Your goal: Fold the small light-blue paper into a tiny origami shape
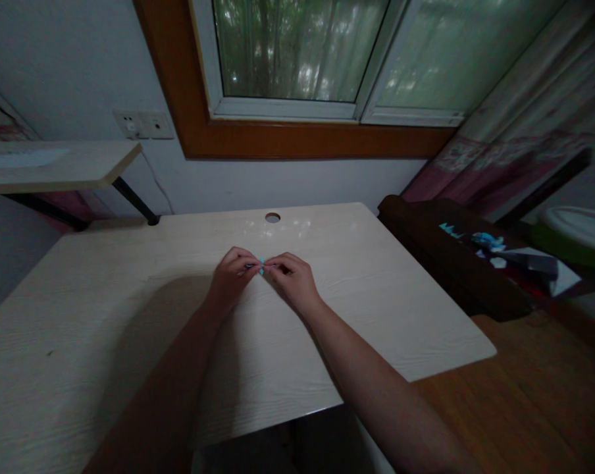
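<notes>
A tiny light-blue piece (262, 261), perhaps folded paper, shows between the fingertips of both hands above the middle of the table. My left hand (232, 273) pinches it from the left, thumb and fingers pressed together. From the right, my right hand (295, 276) pinches the same piece, its fingertips almost meeting those of the left. Most of the piece is hidden by the fingers, so its full shape cannot be made out. Under both hands lies the pale wood-grain table (366, 309).
A raised shelf (55, 168) on black legs stands at the table's back left. The tabletop has a round cable hole (272, 218). On a dark wooden cabinet (426, 263) to the right lie blue paper scraps (488, 241). A small dark speck (50, 353) is on the left.
</notes>
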`<state>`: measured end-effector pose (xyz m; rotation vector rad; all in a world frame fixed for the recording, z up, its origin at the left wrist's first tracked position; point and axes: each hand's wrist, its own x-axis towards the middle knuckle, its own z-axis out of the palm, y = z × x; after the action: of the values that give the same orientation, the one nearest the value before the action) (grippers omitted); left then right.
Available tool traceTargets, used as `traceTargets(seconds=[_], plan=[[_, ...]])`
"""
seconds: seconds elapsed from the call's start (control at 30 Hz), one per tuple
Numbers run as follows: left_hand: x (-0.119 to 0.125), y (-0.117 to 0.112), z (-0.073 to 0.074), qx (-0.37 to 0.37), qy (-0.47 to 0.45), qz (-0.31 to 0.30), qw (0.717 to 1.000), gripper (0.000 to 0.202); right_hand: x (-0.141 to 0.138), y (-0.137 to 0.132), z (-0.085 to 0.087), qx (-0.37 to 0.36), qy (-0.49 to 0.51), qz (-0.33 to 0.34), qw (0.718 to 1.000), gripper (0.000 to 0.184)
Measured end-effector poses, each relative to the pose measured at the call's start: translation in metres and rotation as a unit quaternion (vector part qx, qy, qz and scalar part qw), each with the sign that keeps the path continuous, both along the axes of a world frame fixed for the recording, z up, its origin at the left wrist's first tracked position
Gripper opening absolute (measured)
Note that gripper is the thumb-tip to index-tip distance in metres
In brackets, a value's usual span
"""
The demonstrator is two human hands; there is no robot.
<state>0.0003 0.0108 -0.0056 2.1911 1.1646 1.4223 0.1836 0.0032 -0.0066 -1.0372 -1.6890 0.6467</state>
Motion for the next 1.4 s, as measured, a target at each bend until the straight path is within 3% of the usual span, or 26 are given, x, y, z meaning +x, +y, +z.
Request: traceTargets(seconds=[0.3,0.57,0.77,1.07,1.4], plan=[[0.0003,-0.0015,-0.001,-0.02,0.012,-0.001,1.0,0.006,0.0015,0.0007,-0.0017,0.04,-0.062,-0.001,0.997,0.01],[0.0002,-0.0022,0.0011,-0.053,-0.055,0.001,0.997,0.022,0.0012,0.0006,-0.0014,0.037,-0.046,-0.022,0.998,0.009],[-0.0001,-0.0022,0.0036,-0.047,-0.067,-0.003,0.997,0.01,0.0017,-0.0004,0.0015,0.025,-0.033,-0.025,0.999,0.008],[-0.0007,-0.0017,0.0028,-0.109,-0.097,-0.016,0.989,0.008,0.0014,0.0004,-0.002,0.026,-0.026,-0.004,0.999,0.009],[0.0,0.0003,0.0003,-0.223,-0.174,-0.06,0.957,0.014,0.0003,0.0011,-0.002,0.028,-0.007,0.012,1.0,0.009]])
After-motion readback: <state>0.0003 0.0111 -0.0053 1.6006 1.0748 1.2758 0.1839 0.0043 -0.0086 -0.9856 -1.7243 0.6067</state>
